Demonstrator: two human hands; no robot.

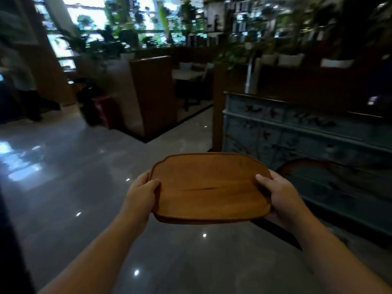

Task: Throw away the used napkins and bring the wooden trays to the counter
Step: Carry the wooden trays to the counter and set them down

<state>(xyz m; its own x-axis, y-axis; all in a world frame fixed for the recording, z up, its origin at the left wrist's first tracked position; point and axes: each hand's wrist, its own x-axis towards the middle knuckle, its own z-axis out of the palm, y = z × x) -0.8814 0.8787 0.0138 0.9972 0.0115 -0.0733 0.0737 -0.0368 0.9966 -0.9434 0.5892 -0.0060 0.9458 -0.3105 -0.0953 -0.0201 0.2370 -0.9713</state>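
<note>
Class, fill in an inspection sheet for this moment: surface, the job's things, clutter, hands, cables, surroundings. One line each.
Surface: glossy grey floor with light reflections; no table under the hands.
Job's things: wooden tray carried roughly level, empty; no napkins seen.
Clutter: nothing seen on the tray.
Hands: left hand and right hand grip the tray's opposite ends.
Cables: nothing seen.
Surroundings: painted blue cabinet at right, wooden booth partition ahead, blurred potted plants behind.

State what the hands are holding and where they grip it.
A wooden tray, held by its two short ends: left hand and right hand, thumbs on top.
</note>
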